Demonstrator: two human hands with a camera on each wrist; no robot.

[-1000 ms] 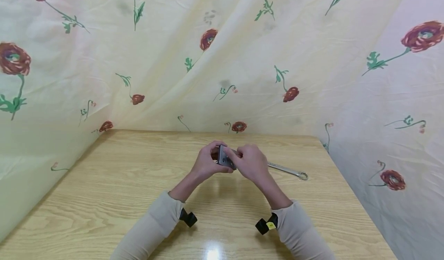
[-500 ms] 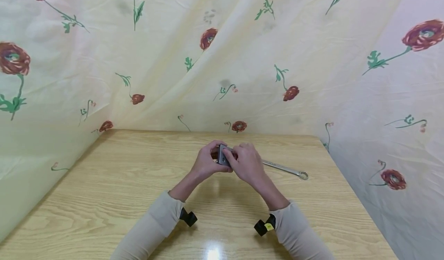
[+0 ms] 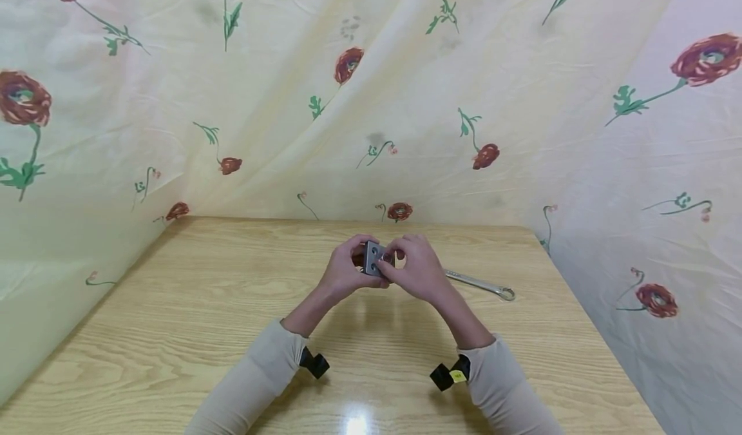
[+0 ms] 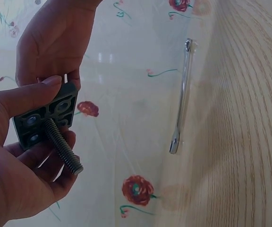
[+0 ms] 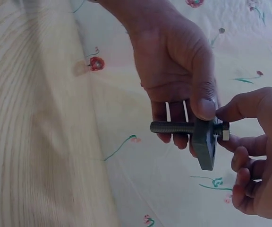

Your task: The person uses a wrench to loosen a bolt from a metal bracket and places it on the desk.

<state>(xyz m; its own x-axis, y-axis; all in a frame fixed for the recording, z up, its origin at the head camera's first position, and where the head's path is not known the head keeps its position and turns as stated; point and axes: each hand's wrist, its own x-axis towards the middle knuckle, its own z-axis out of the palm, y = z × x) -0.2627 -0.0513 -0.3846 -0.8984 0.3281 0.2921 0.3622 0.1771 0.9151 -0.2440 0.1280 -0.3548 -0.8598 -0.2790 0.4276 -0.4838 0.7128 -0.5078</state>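
Note:
My left hand (image 3: 342,274) grips a small dark grey square plate (image 4: 29,122) by its edges, thumb on one side and fingers on the other, above the table. Holes and ribs show on the plate's face. A threaded bolt (image 5: 174,127) passes through its middle, the long shank sticking out on one side. On the other side, close to the plate, is the hex bolt head (image 5: 226,132). My right hand (image 3: 420,267) pinches around this head with thumb and forefinger; its other fingers are curled beside it.
A silver wrench (image 3: 481,285) lies on the wooden table (image 3: 191,332) to the right, its near end partly behind my right hand in the head view. Flower-printed cloth (image 3: 278,100) hangs behind the table and along both sides.
My right hand's thumb and fingers have shifted about the bolt head, moving left and then back right, uncovering more of the plate's holes. The left hand keeps the plate steady.

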